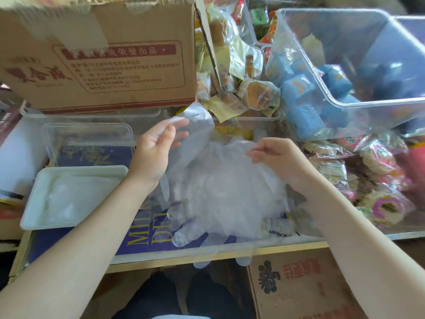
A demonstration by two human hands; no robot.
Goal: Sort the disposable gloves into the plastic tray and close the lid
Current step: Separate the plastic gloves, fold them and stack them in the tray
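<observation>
Nearest the viewer, a brown cardboard carton with red and dark green printing (299,286) is seen below the work surface, at the near right. Above it, a dark blue printed sheet with yellow lettering (142,238) is laid flat, edged in pale wood.

A bunch of thin, clear disposable plastic gloves (220,192) is held up over the blue sheet, between both hands; the glove fingers hang toward the near edge, and some reach past it. The cuff end is grasped by the left hand (156,148), thumb pressed against the film, fingers partly seen through it. The right side of the bunch is pinched by the right hand (276,157), fingers curled on the film.

To the left, a shallow white rectangular plastic tray (30,203) is noted, resting on the blue sheet; more clear gloves (66,194) are already lying inside it. Just beyond the tray, a clear rectangular plastic lid (89,139) is lying apart from it, not fitted.

Farther off at the left, a large brown cardboard box with red Chinese print (119,65) is standing. In the far middle, wrapped pastries in clear packets (241,88) are heaped. At the far right, a big clear plastic bin (345,65) is tilted over blue snack packets (305,107). Near right, pink and yellow ring-shaped snacks in bags (379,185) are piled.
</observation>
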